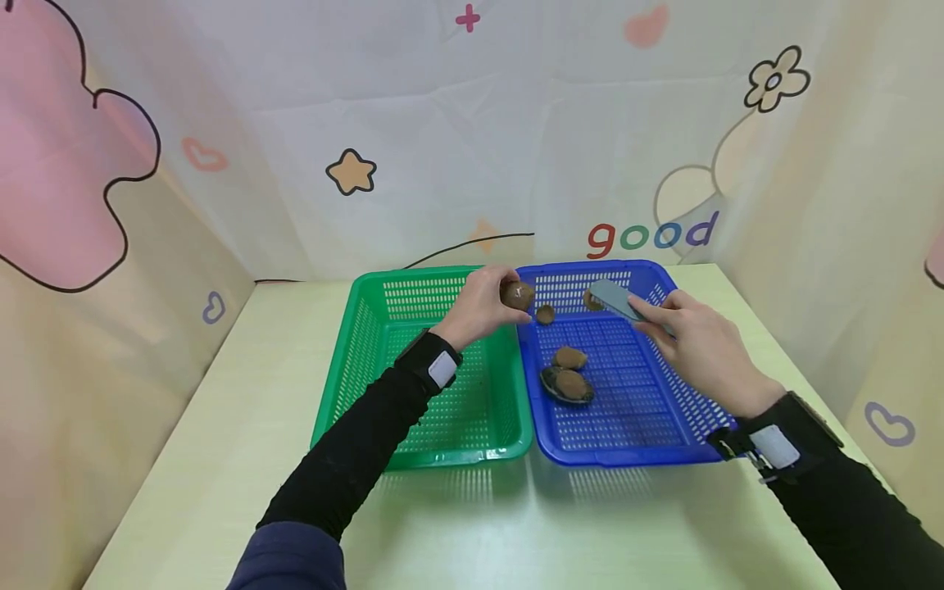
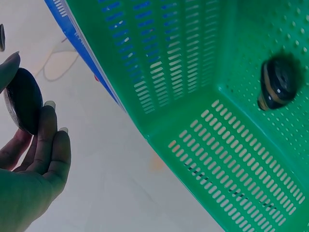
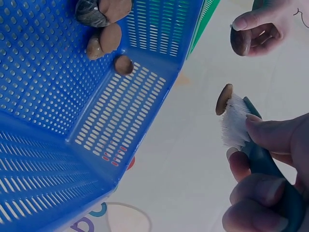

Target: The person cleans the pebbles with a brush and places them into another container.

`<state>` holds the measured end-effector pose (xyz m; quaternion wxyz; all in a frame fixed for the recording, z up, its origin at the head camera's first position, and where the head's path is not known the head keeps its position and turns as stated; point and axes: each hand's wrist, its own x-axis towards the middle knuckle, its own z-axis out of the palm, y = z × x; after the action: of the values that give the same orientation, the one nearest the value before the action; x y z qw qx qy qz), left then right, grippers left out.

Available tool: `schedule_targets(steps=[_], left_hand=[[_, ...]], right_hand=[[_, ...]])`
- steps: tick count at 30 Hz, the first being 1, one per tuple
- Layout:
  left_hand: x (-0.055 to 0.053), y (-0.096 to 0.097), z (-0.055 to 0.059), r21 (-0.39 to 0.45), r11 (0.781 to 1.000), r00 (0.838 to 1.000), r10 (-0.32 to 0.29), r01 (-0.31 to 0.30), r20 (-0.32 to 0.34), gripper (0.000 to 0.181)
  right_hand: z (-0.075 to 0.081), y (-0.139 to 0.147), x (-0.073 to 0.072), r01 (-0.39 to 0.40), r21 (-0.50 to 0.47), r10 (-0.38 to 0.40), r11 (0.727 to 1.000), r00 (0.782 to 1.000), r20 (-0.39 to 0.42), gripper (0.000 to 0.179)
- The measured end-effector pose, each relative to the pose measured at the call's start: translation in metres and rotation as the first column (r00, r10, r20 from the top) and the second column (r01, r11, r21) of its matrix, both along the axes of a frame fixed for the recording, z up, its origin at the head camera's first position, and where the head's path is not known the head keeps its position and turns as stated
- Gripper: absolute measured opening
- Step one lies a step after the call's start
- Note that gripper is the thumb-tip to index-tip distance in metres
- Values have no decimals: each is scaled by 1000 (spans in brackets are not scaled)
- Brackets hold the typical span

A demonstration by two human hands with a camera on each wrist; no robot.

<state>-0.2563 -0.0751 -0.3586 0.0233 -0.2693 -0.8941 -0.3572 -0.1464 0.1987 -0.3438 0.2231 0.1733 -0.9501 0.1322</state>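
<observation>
My left hand (image 1: 479,307) holds a smooth brown stone (image 1: 516,296) between thumb and fingers, above where the two baskets meet. In the left wrist view this stone (image 2: 24,101) looks dark and flat-sided. My right hand (image 1: 701,352) grips a brush (image 1: 615,298) with a grey-teal handle over the blue basket (image 1: 627,457). White bristles (image 3: 235,121) show in the right wrist view, with a small brown stone-like piece (image 3: 224,99) at their end. Small stone (image 1: 545,315), brown stone (image 1: 569,358) and larger dark-and-brown stone (image 1: 566,385) lie in the blue basket.
The green basket (image 1: 347,352) stands left of the blue one, their rims side by side. A dark stone with a tan band (image 2: 279,83) lies in it, hidden behind my left arm in the head view. A printed curtain (image 1: 442,106) hangs behind the pale table (image 1: 243,426).
</observation>
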Motion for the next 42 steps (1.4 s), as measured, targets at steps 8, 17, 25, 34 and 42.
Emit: schedule_targets(steps=[8, 17, 25, 34, 42], left_hand=[[0, -12, 2, 33, 999, 1000, 13, -12, -20, 49], [1, -15, 5, 42, 998, 994, 42, -38, -100, 49], [-2, -20, 2, 57, 998, 995, 41, -36, -88, 47], [-7, -34, -10, 43, 997, 996, 72, -70, -50, 51], [-12, -44, -15, 34, 994, 994, 109, -108, -17, 51]], right_hand=[[0, 1, 0, 25, 1, -25, 1000, 999, 35, 41], [-5, 2, 0, 34, 3, -34, 999, 998, 56, 41], [-5, 1, -1, 35, 0, -35, 999, 998, 57, 41], [-8, 0, -1, 35, 5, -35, 999, 997, 69, 39], [-7, -2, -3, 28, 11, -28, 1000, 997, 67, 40]])
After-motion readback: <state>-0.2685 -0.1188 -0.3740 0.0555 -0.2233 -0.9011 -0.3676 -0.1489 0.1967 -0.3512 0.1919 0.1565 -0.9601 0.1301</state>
